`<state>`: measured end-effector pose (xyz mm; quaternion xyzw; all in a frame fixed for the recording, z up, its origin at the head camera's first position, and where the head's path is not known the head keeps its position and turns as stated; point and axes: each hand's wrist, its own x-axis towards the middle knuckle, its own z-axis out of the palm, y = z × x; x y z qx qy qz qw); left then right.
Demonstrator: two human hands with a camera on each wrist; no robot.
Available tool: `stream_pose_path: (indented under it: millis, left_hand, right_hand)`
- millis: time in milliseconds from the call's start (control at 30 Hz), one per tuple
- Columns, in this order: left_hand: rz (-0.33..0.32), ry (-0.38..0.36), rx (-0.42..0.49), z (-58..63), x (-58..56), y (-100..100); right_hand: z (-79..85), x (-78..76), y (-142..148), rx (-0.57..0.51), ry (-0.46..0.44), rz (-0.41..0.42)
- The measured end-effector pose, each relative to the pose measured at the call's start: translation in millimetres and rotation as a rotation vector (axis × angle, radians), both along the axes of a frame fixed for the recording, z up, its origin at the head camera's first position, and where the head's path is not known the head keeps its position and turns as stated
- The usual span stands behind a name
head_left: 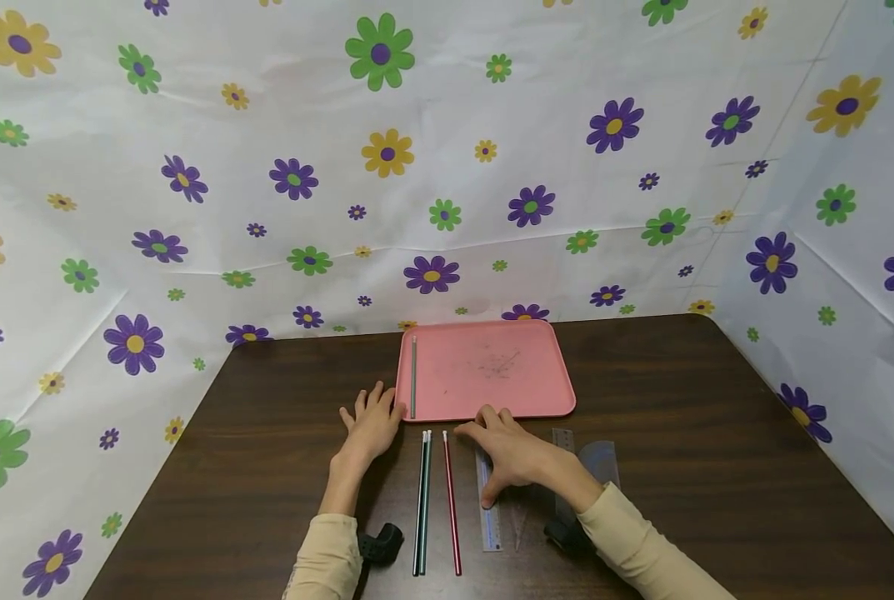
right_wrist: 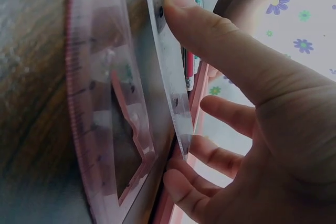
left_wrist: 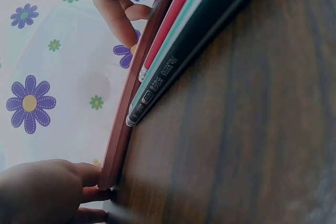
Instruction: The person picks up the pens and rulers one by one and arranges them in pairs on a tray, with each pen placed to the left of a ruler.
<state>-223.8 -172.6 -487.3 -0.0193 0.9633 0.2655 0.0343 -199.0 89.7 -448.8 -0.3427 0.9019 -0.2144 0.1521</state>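
Across the wood-grained desk, in head view, a clear, flat ruler is laid near to far, aimed at the pink tray; over it the right hand is spread wide, nothing gripped. From the left wrist, the tray's rim is touched by the left hand, fingers uncurled, near glossy, straight pencils. From the right, the ruler's plastic is seen at the thumb.

On my head feed, the left hand sits at 7 o'clock, its forearm angled toward 1, fingers fanned apart. The right hand sits at 5 o'clock, forearm aimed at 10, thumb stretched well away from the other digits.
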Motion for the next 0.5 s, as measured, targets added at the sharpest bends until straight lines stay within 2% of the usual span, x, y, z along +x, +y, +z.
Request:
stream_pose_path:
  millis: [500]
  left_hand:
    - [-0.006,0.003,-0.001,0.1,0.4,-0.3]
  right_hand:
    - [0.1,-0.3,0.1,-0.123,-0.011,0.014]
